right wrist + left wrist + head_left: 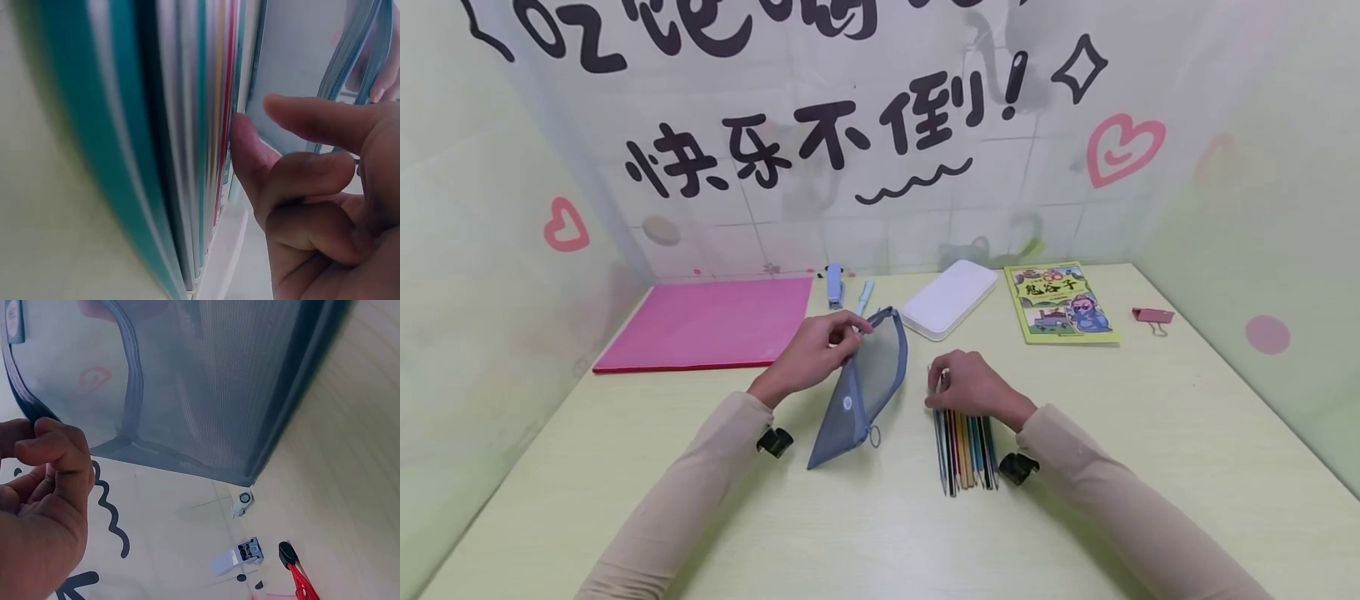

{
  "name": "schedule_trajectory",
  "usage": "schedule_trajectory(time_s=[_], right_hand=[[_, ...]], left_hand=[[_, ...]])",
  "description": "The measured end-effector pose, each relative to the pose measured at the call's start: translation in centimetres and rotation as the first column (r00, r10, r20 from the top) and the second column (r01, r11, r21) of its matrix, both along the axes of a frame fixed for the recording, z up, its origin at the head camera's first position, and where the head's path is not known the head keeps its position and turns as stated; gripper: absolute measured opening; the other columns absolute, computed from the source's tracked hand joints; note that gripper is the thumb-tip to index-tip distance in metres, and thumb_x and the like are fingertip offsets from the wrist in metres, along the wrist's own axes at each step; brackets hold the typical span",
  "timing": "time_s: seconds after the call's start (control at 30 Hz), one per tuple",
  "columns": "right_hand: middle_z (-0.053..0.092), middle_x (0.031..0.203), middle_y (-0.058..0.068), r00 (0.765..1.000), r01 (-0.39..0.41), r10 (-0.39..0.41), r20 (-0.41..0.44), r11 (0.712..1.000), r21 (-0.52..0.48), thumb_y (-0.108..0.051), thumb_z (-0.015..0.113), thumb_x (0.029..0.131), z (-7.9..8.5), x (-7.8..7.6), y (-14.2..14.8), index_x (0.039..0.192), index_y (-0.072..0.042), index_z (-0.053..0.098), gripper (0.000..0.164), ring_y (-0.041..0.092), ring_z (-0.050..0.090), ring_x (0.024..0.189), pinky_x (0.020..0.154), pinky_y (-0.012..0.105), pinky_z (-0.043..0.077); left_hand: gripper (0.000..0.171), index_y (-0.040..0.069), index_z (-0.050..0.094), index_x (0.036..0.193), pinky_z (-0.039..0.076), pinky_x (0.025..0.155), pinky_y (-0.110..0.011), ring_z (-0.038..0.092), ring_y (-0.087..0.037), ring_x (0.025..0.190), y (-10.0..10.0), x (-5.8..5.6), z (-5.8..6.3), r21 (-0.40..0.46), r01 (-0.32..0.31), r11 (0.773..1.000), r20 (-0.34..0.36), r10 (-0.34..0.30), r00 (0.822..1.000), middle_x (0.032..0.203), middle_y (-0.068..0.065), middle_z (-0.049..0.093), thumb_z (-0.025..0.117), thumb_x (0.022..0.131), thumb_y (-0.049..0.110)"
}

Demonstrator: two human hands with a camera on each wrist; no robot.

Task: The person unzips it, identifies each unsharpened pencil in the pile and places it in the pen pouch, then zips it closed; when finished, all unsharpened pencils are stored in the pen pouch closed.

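Observation:
A blue mesh zip pouch stands tilted over the table, its mouth spread. My left hand pinches its upper edge between thumb and fingers; in the left wrist view the left hand grips the zip edge. Several pencils lie side by side to the right of the pouch, points toward me. My right hand is over their far ends. Seen from the right wrist, one fingertip touches the outer side of the pencils. The thumb stands a little apart, and the other fingers are bent.
Behind the left hand lies a pink folder. A blue stapler, a light blue pen-like item and a white case are along the back. Farther right are a yellow-green booklet and a red binder clip.

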State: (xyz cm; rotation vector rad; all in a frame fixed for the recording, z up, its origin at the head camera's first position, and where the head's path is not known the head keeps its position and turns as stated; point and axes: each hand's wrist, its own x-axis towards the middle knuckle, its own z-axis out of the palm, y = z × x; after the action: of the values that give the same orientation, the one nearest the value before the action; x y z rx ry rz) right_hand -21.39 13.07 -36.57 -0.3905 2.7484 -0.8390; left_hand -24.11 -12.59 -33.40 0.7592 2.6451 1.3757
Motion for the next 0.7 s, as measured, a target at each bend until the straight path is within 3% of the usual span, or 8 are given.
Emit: schedule_trajectory(time_s=[0.1, 0.27, 0.5, 0.7], right_hand=[[0.068, 0.075, 0.003, 0.999, -0.019, 0.02, -0.031, 1.0, 0.012, -0.016, 0.079, 0.081, -0.08, 0.03, -0.18, 0.083, -0.011, 0.068, 0.012, 0.013, 0.058, 0.065, 0.06, 0.026, 0.046], [0.071, 0.08, 0.003, 0.999, -0.046, 0.046, -0.007, 0.998, 0.032, -0.016, 0.08, 0.081, -0.14, 0.02, -0.53, 0.081, -0.015, 0.069, 0.011, 0.014, 0.06, 0.068, 0.063, 0.025, 0.047], [0.068, 0.074, 0.002, 0.995, -0.065, 0.071, -0.072, 0.995, 0.081, -0.01, 0.077, 0.079, 0.41, 0.14, -0.04, 0.078, -0.014, 0.068, 0.01, 0.014, 0.058, 0.064, 0.06, 0.025, 0.046], [0.066, 0.071, 0.001, 0.994, -0.078, 0.086, -0.067, 0.99, 0.113, -0.008, 0.079, 0.076, 0.13, 0.14, 0.04, 0.076, -0.013, 0.067, 0.013, 0.012, 0.057, 0.062, 0.059, 0.024, 0.044]], left_hand=[[0.028, 0.008, 0.068, 0.116, 0.044, 0.054, -0.023, 0.053, -0.017, 0.067, -0.03, -0.01, -0.01, 0.006, -0.004, 1.0, 0.005, 0.004, 1.0, 0.084, -0.009, 0.059, 0.047, 0.097, 0.007], [0.028, 0.008, 0.068, 0.115, 0.044, 0.054, -0.023, 0.053, -0.016, 0.067, -0.07, -0.02, -0.06, 0.013, -0.011, 1.0, 0.005, 0.011, 1.0, 0.082, -0.008, 0.059, 0.047, 0.097, 0.007], [0.027, 0.009, 0.068, 0.116, 0.045, 0.054, -0.024, 0.055, -0.016, 0.068, -0.08, -0.11, -0.25, 0.008, -0.001, 1.0, 0.002, 0.001, 1.0, 0.083, -0.008, 0.059, 0.048, 0.097, 0.008], [0.027, 0.01, 0.068, 0.115, 0.046, 0.055, -0.024, 0.056, -0.018, 0.071, -0.16, -0.19, -0.24, 0.002, -0.013, 1.0, 0.009, 0.013, 1.0, 0.085, -0.008, 0.06, 0.048, 0.097, 0.008]])
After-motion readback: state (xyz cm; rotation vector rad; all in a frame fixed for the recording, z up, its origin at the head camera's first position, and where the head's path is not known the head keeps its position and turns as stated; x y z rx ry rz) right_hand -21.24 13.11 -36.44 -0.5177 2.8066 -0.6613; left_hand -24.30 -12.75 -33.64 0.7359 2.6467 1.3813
